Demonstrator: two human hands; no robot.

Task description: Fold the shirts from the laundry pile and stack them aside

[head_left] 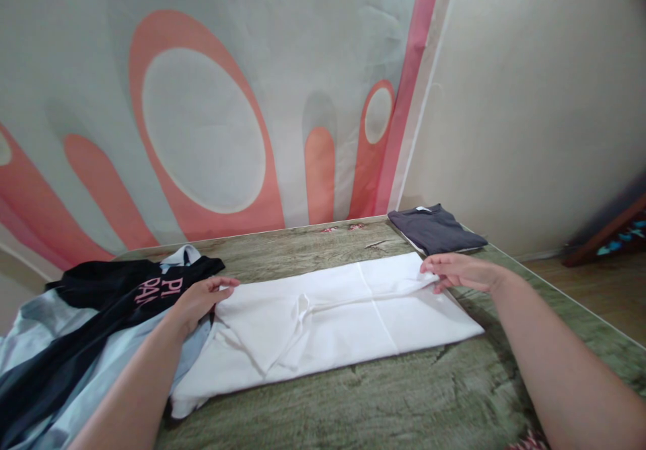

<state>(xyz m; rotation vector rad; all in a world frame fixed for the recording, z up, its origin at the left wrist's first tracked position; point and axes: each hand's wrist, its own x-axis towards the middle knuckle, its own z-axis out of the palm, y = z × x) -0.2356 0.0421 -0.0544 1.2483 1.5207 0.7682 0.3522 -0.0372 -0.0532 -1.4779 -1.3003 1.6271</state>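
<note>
A white garment (328,322) lies spread lengthwise across a green-grey table (404,396), partly folded over itself. My left hand (202,298) grips the garment's left edge with curled fingers, next to a pile of clothes. My right hand (457,270) pinches the garment's far right corner, which is lifted a little off the table.
A black top with pink lettering (126,292) lies over light blue cloth (60,362) at the table's left end. A folded dark grey shirt (434,229) rests at the far right corner. A wall hanging with orange shapes (202,114) stands behind the table. Wooden floor (595,288) shows at right.
</note>
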